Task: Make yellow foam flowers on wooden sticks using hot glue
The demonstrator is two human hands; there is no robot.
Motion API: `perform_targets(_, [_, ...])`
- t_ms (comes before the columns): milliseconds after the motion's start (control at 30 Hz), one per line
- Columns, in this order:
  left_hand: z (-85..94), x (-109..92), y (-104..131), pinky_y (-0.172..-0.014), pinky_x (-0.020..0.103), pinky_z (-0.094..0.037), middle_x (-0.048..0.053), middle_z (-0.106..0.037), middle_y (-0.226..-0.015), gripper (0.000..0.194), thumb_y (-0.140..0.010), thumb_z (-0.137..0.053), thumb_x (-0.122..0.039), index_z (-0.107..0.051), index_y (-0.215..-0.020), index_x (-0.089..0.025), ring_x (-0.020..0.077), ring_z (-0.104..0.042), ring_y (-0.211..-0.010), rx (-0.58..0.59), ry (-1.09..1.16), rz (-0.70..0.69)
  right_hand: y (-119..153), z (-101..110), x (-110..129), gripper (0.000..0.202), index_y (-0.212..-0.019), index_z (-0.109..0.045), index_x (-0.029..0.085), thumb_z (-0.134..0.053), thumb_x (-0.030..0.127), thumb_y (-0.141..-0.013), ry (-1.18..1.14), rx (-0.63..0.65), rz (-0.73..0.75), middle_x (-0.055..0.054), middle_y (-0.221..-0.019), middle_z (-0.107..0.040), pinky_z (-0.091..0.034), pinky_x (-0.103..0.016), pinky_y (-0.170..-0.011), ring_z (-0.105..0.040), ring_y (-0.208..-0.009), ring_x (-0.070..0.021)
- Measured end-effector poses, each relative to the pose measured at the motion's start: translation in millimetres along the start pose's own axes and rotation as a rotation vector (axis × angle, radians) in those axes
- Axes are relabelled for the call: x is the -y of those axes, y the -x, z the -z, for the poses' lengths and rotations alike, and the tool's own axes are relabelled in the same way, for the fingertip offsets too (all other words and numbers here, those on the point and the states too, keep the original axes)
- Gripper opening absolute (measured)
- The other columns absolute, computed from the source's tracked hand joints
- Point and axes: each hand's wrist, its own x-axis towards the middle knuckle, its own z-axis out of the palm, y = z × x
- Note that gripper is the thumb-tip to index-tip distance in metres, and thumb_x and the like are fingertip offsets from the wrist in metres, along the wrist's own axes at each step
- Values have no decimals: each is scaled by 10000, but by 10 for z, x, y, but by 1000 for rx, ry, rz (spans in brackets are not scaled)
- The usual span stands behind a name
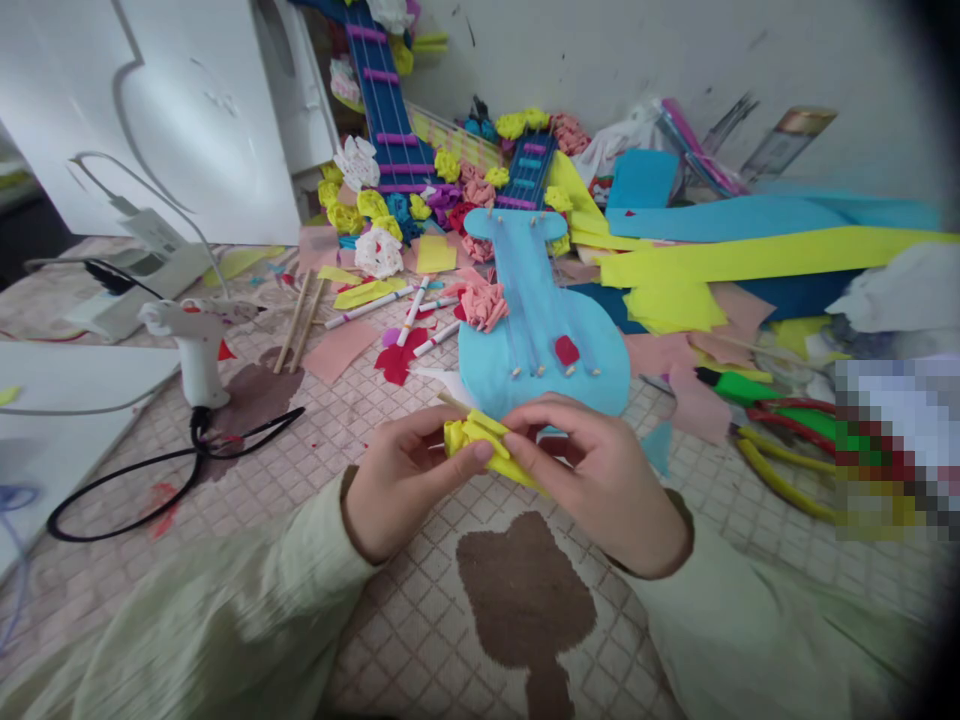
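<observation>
Between my two hands is a yellow paper flower, partly rolled and folded, with a thin stick poking out at its upper left. My left hand pinches the rolled side between thumb and fingers. The other side, a flatter strip, is gripped by the thumb and fingers of my right hand. Just beyond my hands lies a light-blue guitar cutout with strings. A pink paper flower sits on its left edge, and a red paper piece lies on its body.
A white glue gun stands at left with its black cord looped on the table. Rolled paper sticks and scraps lie left of the cutout. Scissors and pliers with yellow handles rest at right. Dark-blue paper guitars with crumpled flowers lean at the back.
</observation>
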Motion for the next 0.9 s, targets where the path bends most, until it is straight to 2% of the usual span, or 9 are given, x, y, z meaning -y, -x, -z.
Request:
perform_targets(133, [4,0,9,-573,200,-500,-1,-590,-653,87,-680,-636,-210,-609,-715,-136,95,-552,-593,7,-60,1,5,2,-4,58,-740,-601,186,-546,168,-737,-15,14,-29,-10,-726,-583,-449,-187,-487,-541,-639,-113])
perform_targets(333, [9,45,28,-627,213,-494,31,-616,-758,113,-716,-611,-205,-615,-800,-129,115,-570,-685,-1,-127,-71,-2,3,-7,32,-720,-607,183,-579,167,-717,-33,7,-38,-5,-701,-586,-455,-182,-486,-538,-623,-107])
perform_targets(633, [-1,63,14,-622,188,-482,11,-612,-741,72,-728,-602,-179,-617,-792,-152,100,-563,-682,-26,-129,-152,38,-63,-35,68,-761,-607,156,-557,115,-740,103,-129,213,-16,-747,-598,-451,-185,-493,-549,-611,-84])
perform_targets(767, [-14,84,22,-623,166,-478,3,-615,-755,73,-734,-602,-180,-614,-803,-162,87,-562,-686,-58,-108,-134,35,-62,-54,104,-787,-621,121,-523,98,-761,118,-119,294,-48,-787,-583,-468,-203,-518,-553,-624,-90])
perform_targets(900, [-11,97,35,-632,151,-471,-11,-609,-764,72,-747,-587,-151,-607,-810,-180,76,-563,-697,-79,-124,-184,34,-56,-34,159,-857,-621,116,-497,86,-762,83,-97,288,-54,-818,-582,-476,-217,-536,-545,-625,-93])
